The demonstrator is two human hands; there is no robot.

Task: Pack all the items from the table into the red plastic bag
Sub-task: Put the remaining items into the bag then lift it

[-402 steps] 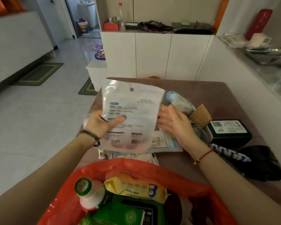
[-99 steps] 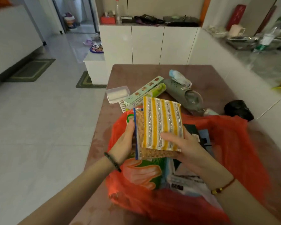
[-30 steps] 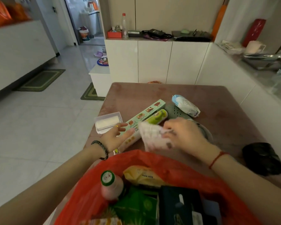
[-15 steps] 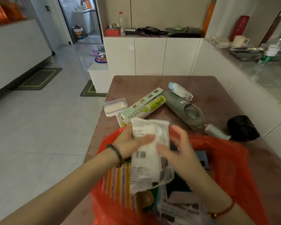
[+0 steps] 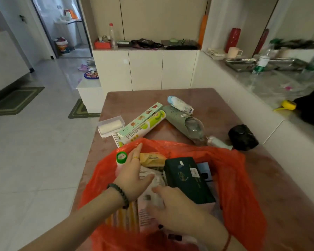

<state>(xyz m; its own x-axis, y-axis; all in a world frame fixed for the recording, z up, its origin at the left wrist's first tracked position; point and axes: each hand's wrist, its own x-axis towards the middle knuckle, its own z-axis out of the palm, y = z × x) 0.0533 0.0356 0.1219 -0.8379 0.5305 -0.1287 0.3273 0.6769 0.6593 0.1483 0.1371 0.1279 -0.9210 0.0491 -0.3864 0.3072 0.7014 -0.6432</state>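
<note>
Head view, looking down: both my hands are inside the red bag (image 5: pixel 239 182), which sits open on the near end of the counter (image 5: pixel 216 102). My left hand (image 5: pixel 132 175) is spread flat, fingers reaching toward the bag's far rim, its palm resting on a white packet (image 5: pixel 152 180). My right hand (image 5: pixel 178 211) lies just beside it, fingers loosely curled over the same packet; blur keeps me from telling whether it pinches or only presses. A green-capped bottle (image 5: pixel 121 157), a yellow pack (image 5: pixel 151 159) and a dark box (image 5: pixel 187 180) already sit in the bag. What remains lies beyond the bag's far rim: a roll (image 5: pixel 143 128) and a carton (image 5: pixel 140 118) side by side, long axes running from near-left to far-right, the roll's near end almost touching the rim. My left hand is the nearer one, I judge. Further off are a clear box (image 5: pixel 111 125), a green slipper (image 5: pixel 178 115), a white pouch (image 5: pixel 179 104) and a black bundle (image 5: pixel 243 137). The bag's bottom is hidden by my arms.
</note>
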